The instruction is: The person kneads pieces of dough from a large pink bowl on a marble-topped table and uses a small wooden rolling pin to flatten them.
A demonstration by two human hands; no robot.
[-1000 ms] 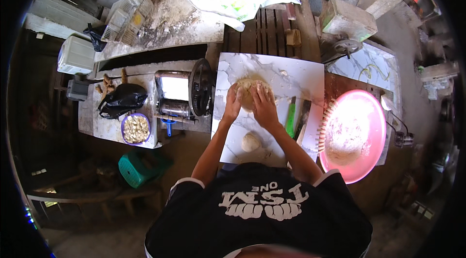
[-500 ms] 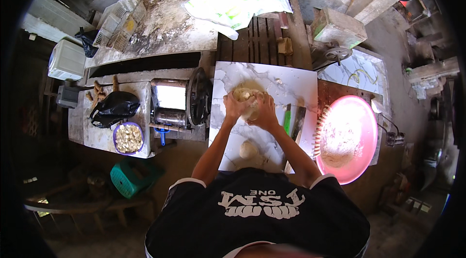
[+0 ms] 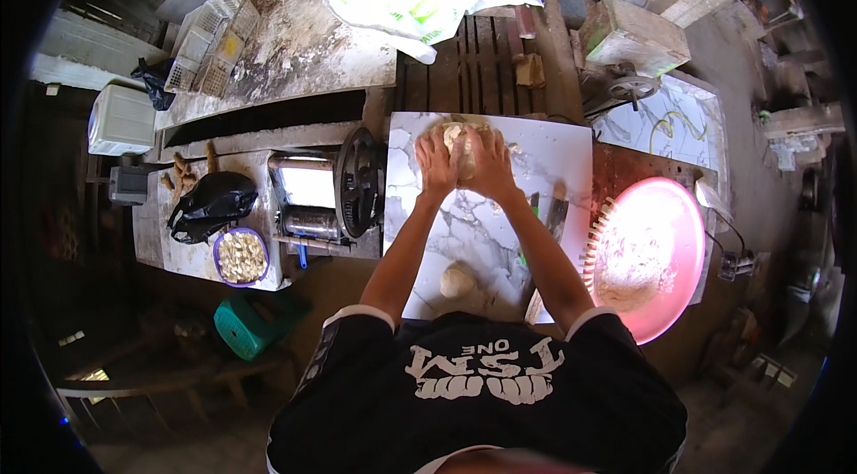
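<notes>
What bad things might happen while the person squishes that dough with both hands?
The left hand and right hand press the big dough near the far edge of the marble board, so it might slide off onto the slats. The small dough ball sits close to the person's body, where an arm could knock it. The tools lie beside the right forearm and might get bumped.

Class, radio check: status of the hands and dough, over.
Left hand and right hand both pressing dough lump on marble slab. Second dough ball nearer the body. Nothing obstructing.
</notes>
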